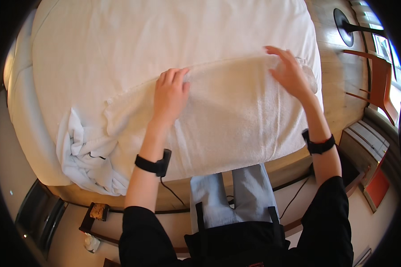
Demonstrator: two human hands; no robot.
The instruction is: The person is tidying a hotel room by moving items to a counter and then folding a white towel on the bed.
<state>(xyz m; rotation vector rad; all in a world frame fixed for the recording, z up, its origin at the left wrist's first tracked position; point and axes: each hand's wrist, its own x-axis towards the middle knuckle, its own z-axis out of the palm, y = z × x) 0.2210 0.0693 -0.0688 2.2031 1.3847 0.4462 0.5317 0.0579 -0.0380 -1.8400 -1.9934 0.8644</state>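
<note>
A white terry towel [220, 116] is spread along the near edge of a bed [160, 36] with a white sheet, and its near side hangs over that edge. On the towel's far edge rests my left hand [172, 95], palm down, its fingertips at the border; no firm grip shows. Over the towel's right end is my right hand [289, 73], slightly blurred, with fingers spread and nothing visible in them. Just beyond that wrist lies a small bunched piece of white cloth [309, 78]. More white cloth [87, 157] is crumpled left of the towel.
The wooden bed base [287, 163] runs in front of my legs. Right of the bed are an orange chair [381, 80] and a round black stand base [343, 27]. A dark shelf [87, 220] carries a small patterned box [99, 211]. Thin cables hang from my wristbands [153, 165].
</note>
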